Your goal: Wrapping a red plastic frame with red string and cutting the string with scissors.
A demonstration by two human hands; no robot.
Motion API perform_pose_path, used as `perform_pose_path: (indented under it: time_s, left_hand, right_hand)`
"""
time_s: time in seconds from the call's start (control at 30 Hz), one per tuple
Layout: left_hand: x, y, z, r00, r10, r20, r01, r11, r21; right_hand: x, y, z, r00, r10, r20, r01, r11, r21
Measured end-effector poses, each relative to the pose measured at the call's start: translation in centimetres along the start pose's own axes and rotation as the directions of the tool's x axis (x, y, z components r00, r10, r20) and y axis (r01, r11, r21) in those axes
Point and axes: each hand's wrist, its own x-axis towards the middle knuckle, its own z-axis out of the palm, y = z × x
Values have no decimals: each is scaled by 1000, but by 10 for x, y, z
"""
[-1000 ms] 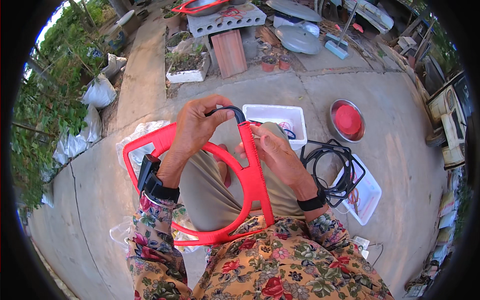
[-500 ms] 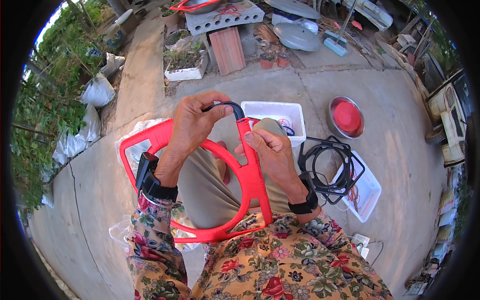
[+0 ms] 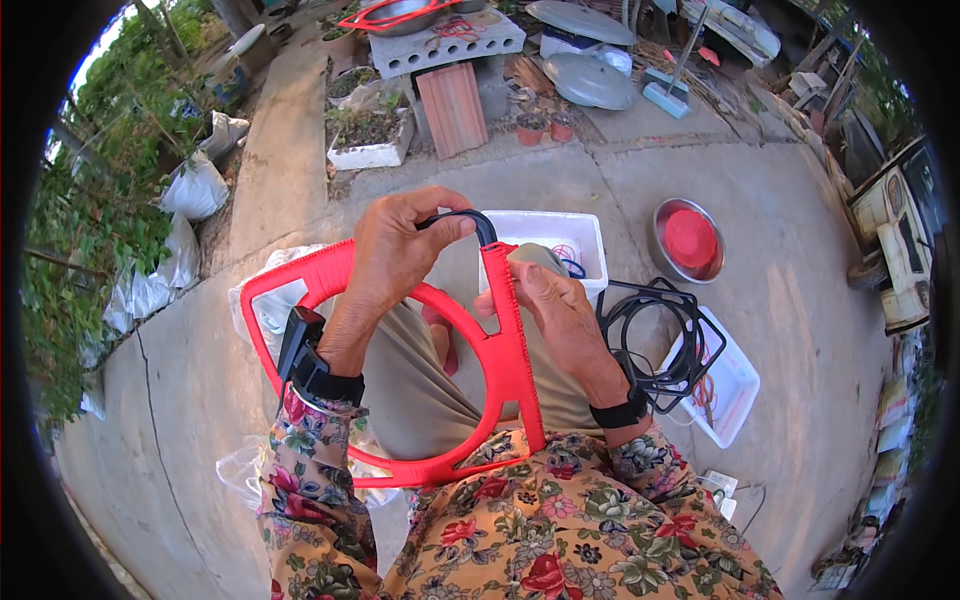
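We see one flat frame [image 3: 508, 365], wrapped in red, which lies across the lap with its lower edge against the floral shirt [image 3: 540, 520]. It has one large round opening, and at its top corner one bare black bar [image 3: 485, 228] is showing. There are two hands. The left hand [image 3: 400, 245] is closed, with its thumb and bent fingers pinching this black bar. The right hand [image 3: 560, 310] is half curled just below, around the red side; some fingers are behind it, so we cannot tell how firmly they hold. Each wrist wears one black strap.

Beyond the knee stands one white box [image 3: 595, 225]. To the right we find several overlapping black frames [image 3: 655, 382], whose number we cannot count, partly over a second white box [image 3: 738, 390]. Near them is one metal basin [image 3: 706, 274] with one red round object [image 3: 690, 236]. Farther away stand two small flowerpots [image 3: 530, 128].
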Motion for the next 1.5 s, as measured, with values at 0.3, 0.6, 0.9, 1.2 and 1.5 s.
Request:
perform_pose_path:
  time_s: [0.3, 0.6, 0.9, 1.2, 1.5]
  left_hand:
    - [2, -4, 6, 995, 76, -61, -79, 996, -36]
    - [2, -4, 1, 1000, -17, 8, 18, 996, -84]
    - [1, -7, 0, 1000, 11, -2, -11, 999, -34]
    - [9, -33, -2, 999, -49, 18, 47, 993, 105]
    - [16, -45, 5, 997, -78, 17, 78, 997, -10]
  right_hand:
    - [26, -2, 11, 995, -76, 69, 90, 970, -228]
    - [34, 9, 16, 989, -145, 39, 149, 979, -139]
    - [36, 10, 15, 997, -57, 60, 63, 993, -99]
    - [18, 25, 9, 1000, 20, -10, -21, 998, -62]
    - [-19, 34, -2, 959, 273, 82, -268, 961, -69]
